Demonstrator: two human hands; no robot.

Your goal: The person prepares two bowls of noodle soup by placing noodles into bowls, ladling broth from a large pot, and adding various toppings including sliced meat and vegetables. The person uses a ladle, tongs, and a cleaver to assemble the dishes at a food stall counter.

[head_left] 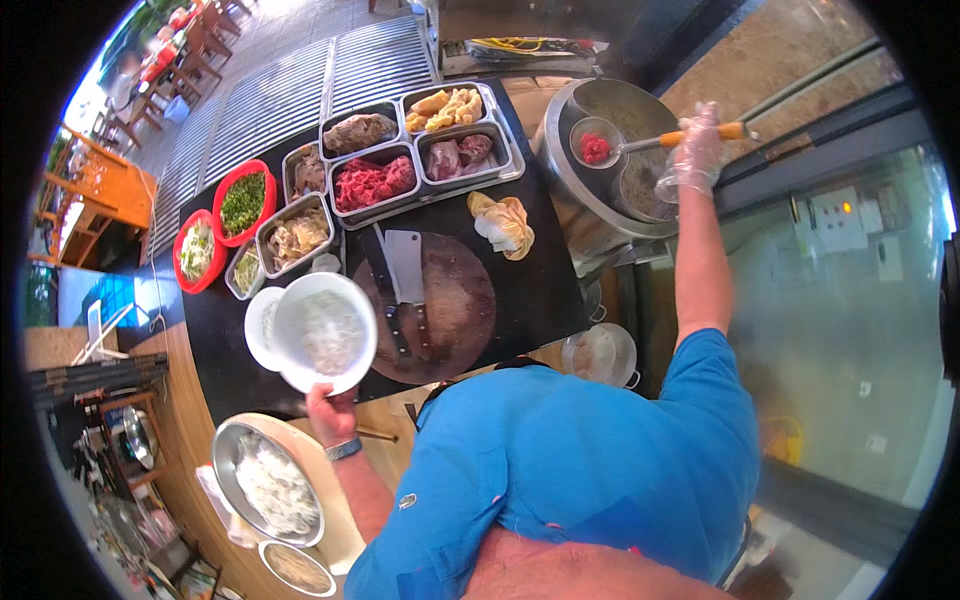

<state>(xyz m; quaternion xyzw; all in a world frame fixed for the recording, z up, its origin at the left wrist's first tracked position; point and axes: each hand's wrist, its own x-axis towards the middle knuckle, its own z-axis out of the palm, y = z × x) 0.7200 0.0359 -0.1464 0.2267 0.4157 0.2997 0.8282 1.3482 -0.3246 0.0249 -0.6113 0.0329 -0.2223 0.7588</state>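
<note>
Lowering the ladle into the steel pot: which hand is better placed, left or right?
Right, most likely. The right hand grips the ladle over the steel pot. The left hand is occupied holding a white bowl, farther from the pot.

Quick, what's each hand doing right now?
Left hand: closed on the rim of a white bowl.
Right hand: gloved, closed around the ladle handle, red meat in the scoop.
</note>
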